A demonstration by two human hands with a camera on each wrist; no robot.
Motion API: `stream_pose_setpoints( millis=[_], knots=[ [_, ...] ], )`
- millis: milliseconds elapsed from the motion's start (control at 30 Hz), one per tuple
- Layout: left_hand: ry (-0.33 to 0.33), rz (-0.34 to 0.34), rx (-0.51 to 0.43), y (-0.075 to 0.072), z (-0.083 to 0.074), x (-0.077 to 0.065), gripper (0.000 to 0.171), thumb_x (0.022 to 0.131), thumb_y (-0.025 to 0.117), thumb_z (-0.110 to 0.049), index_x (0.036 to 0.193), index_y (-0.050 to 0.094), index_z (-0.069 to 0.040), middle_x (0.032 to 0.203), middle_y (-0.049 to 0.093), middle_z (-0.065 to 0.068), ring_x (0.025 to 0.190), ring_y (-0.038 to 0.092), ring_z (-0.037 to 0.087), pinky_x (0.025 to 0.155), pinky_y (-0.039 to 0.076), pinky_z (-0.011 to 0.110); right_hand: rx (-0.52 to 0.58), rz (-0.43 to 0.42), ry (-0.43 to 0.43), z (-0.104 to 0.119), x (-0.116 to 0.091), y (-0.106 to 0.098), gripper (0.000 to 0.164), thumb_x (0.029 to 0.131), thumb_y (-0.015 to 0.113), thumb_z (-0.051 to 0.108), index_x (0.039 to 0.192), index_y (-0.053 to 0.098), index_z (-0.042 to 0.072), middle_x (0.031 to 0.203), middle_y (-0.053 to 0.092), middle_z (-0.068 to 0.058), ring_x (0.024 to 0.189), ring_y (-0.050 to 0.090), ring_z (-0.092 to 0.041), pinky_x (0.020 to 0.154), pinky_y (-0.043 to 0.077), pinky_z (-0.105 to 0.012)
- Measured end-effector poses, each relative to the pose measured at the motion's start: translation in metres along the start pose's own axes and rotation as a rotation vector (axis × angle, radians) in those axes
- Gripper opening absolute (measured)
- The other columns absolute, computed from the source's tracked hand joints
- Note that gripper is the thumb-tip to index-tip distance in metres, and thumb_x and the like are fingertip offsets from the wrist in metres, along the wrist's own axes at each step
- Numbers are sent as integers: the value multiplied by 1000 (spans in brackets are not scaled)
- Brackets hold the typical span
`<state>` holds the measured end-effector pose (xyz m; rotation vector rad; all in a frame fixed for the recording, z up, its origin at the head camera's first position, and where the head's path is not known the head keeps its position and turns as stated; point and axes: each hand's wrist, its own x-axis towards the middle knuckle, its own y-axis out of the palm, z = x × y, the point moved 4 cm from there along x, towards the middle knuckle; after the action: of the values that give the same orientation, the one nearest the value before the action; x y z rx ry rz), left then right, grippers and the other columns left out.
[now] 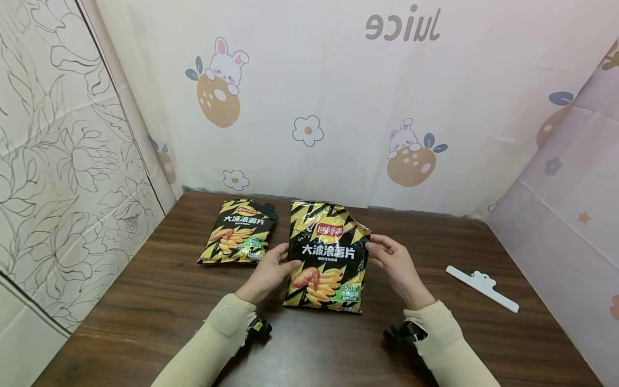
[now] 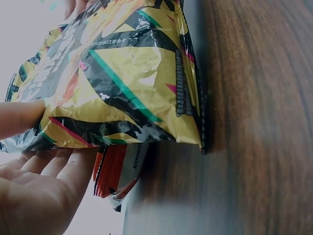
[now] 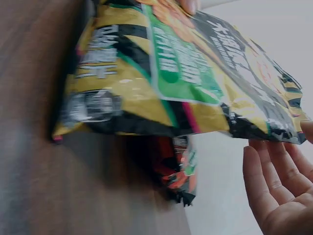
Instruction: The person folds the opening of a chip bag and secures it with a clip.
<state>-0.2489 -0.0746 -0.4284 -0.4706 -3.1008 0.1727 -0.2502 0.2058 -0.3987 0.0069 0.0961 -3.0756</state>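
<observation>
A black and yellow chip bag [image 1: 325, 258] stands tilted up in the middle of the table, its upper right corner cut away on a slant. My left hand [image 1: 271, 271] grips its left edge, thumb on the front and fingers behind. On the opposite edge, my right hand [image 1: 394, 263] pinches the bag near the slanted corner. Both wrist views show the bag's bottom seam down by the tabletop. Behind it, a red packet with a crimped edge [image 2: 108, 171] peeks out in the left wrist view; the held bag hides it from the head view.
A similar chip bag [image 1: 237, 231] lies at the back left, with a black clip [image 1: 265, 209] across its upper right corner. A white sealing clip [image 1: 482, 288] rests on the brown table [image 1: 159, 317] at the right. Patterned curtains [image 1: 338, 97] hang behind the table.
</observation>
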Motion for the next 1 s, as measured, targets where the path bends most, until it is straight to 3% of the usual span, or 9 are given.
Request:
stream_pose_setpoints(
  millis=[167,467,633,733,867,1000],
  knots=[
    [-4,-3,-13,0,0,1,48,94,64,-11,139,49,-4,134,61,16,120,59,25,99,48,41,31,-65,-33,7,4,-1,42,97,63,28,126,59,-1,97,69,16,90,67,-1,84,56,-27],
    [-7,7,-19,0,0,-1,50,95,64,-11,141,46,-3,137,58,18,124,56,28,102,46,42,132,-172,-23,4,10,6,8,93,68,24,94,73,18,100,68,13,86,68,-3,80,56,-25],
    [5,22,-19,1,-1,0,43,94,64,-11,135,50,-2,129,63,17,112,61,19,94,49,34,144,-211,-29,5,9,6,8,92,69,25,86,74,23,95,69,12,82,67,-3,77,56,-24],
    [3,28,-22,2,-2,0,42,95,63,-12,133,51,-1,127,63,19,110,61,24,93,49,36,143,-225,-29,6,9,6,9,92,69,25,84,74,24,90,70,11,79,66,-4,75,56,-25],
    [-28,-27,28,0,-2,-1,57,94,66,-21,142,44,1,142,50,24,130,49,38,104,44,50,142,-220,-23,5,9,7,10,93,69,25,85,74,23,89,70,12,79,66,-4,74,55,-24],
    [-20,-77,94,-5,-9,1,63,93,69,-26,144,44,0,142,50,23,131,48,39,105,43,52,140,-217,-17,5,9,8,10,93,68,26,85,74,22,88,70,12,78,65,-4,72,55,-23]
  ],
)
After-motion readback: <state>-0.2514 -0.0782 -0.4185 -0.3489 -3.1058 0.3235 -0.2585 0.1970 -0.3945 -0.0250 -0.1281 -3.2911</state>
